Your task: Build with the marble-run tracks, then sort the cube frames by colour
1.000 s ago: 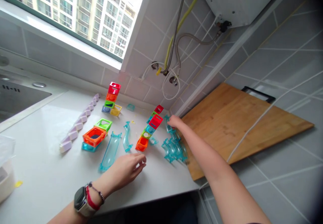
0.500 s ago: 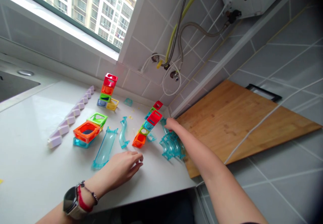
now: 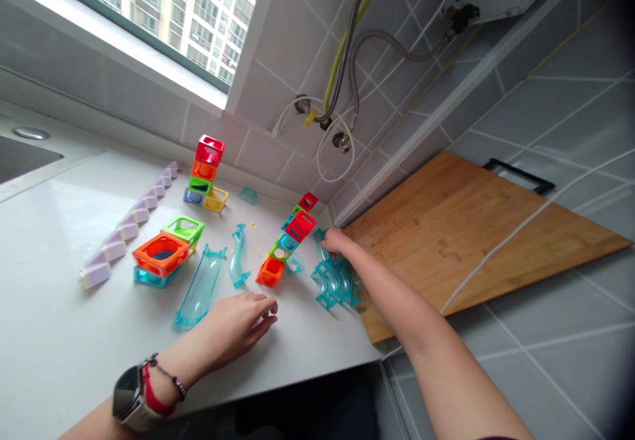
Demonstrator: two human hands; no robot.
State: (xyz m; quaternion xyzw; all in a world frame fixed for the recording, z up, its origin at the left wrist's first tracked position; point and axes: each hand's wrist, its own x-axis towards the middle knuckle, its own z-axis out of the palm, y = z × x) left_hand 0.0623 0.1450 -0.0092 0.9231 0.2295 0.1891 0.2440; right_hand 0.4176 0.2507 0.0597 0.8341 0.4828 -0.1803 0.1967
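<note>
My right hand [image 3: 338,242] reaches to the back right of the counter, its fingers closed at a translucent blue track piece [image 3: 320,244]; the fingertips are partly hidden. Right below it stand several nested curved blue track pieces [image 3: 335,282]. My left hand [image 3: 243,323] hovers over the counter's front part, fingers loosely bent, thumb apart, holding nothing. Near it lie a wide straight blue track piece [image 3: 202,288] and a wavy blue track piece [image 3: 239,255]. Between the hands, a slanting stack of coloured open cubes [image 3: 280,253] stands on the counter.
At the back stands a red-topped cube tower [image 3: 204,172]. Orange and green frames [image 3: 163,255] sit left, beside a zigzag row of lilac blocks [image 3: 124,229]. A wooden board [image 3: 446,241] leans at the right, crossed by a white cable [image 3: 489,255]. A sink [image 3: 30,159] is far left.
The view has shifted slightly, so the things on the counter sit a little further left and higher. Both hands stay at about the same places on the counter.
</note>
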